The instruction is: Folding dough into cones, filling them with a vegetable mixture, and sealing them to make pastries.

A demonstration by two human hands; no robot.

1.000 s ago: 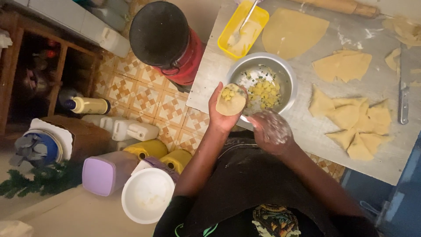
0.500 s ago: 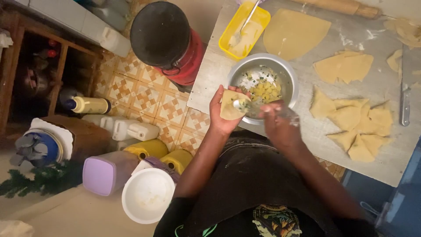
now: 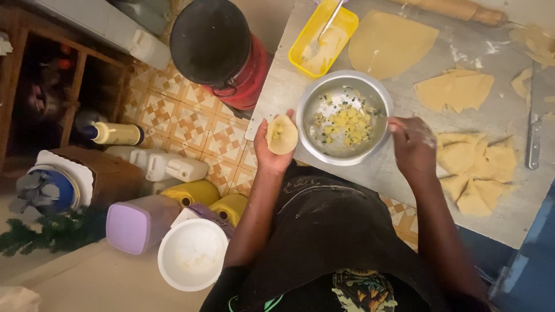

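Note:
My left hand (image 3: 270, 155) holds a small cone of yellow dough (image 3: 282, 135) with a bit of filling in it, just left of a steel bowl (image 3: 313, 151). The bowl sits at the near edge of a floured table (image 3: 497, 118) and holds diced yellow filling (image 3: 344, 121) with green flecks. My right hand (image 3: 411, 145) is at the bowl's right rim, fingers closed on a spoon whose thin handle reaches into the bowl; its tip is hard to see.
Folded pastries (image 3: 474, 176) lie right of my right hand, cut dough pieces (image 3: 457, 89) and a round sheet (image 3: 390, 41) beyond. A yellow tray (image 3: 341, 20), rolling pin (image 3: 457, 8) and knife (image 3: 533, 141) are on the table. A red-black pot (image 3: 217, 52), bottles and a white bucket (image 3: 192, 254) stand on the floor.
My right hand has moved from the dough cone, where it brought the spoon, back right to the bowl's far rim. My left hand still holds the cone, now slightly further left.

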